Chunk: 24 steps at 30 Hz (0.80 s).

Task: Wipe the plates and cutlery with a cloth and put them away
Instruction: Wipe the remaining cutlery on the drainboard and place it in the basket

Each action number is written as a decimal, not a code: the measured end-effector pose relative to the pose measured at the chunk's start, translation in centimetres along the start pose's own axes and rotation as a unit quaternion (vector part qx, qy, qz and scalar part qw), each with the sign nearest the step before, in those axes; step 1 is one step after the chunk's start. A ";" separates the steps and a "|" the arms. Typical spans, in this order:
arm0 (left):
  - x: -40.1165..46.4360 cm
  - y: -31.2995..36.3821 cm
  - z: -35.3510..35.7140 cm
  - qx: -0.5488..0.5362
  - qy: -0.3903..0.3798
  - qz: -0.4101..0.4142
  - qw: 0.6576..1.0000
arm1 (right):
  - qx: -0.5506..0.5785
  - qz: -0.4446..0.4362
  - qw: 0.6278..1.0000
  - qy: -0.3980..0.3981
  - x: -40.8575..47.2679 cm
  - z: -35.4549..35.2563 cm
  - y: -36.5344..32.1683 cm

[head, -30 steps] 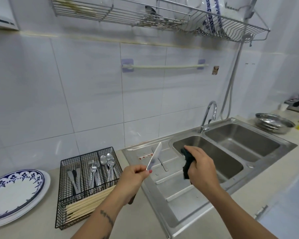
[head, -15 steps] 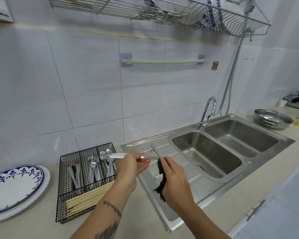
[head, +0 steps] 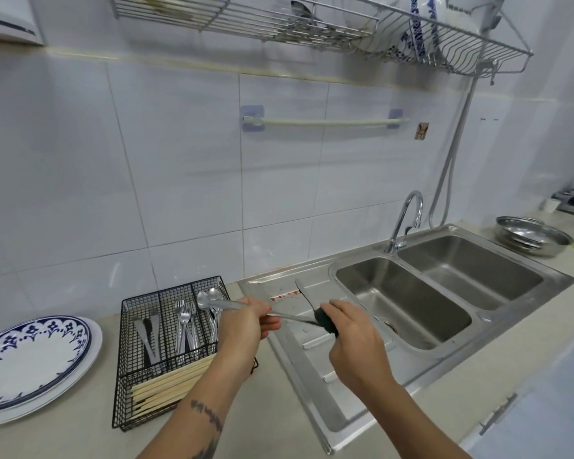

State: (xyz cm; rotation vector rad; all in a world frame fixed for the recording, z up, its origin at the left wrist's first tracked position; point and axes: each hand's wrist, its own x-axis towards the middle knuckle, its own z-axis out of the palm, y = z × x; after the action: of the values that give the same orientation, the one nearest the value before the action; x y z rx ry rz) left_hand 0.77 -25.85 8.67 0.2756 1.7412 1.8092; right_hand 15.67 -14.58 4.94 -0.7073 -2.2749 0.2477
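Here my left hand (head: 246,321) grips a slim steel knife (head: 232,304), my right hand (head: 352,336) pinching a dark cloth (head: 325,323) round its blade. The black wire caddy (head: 173,356) holds forks, spoons and pale chopsticks.

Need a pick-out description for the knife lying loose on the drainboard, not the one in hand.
Start at the steel sink; left of its basins is the ribbed drainboard. The loose knife lies flat there, just beyond the hands, alone and untouched; other cutlery stands in the black basket.
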 end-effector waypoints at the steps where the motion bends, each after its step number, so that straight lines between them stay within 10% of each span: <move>1: 0.1 -0.3 -0.1 0.028 0.014 0.009 0.999 | 0.004 0.004 1.000 0.021 0.5 -0.3 -0.3; 19: -2.0 -0.3 0.3 -0.156 -0.089 -0.053 0.982 | -0.017 -0.089 0.995 -0.045 -0.4 0.2 -1.4; 24: -2.4 -1.6 0.2 -0.068 -0.125 0.047 0.989 | -0.025 -0.065 0.995 -0.068 0.3 -0.3 0.1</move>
State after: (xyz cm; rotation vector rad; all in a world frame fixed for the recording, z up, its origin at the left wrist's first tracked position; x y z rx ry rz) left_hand 3.22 -27.12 7.80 0.5121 1.4467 1.8616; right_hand 15.80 -14.36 5.30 -0.5796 -2.4530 0.1810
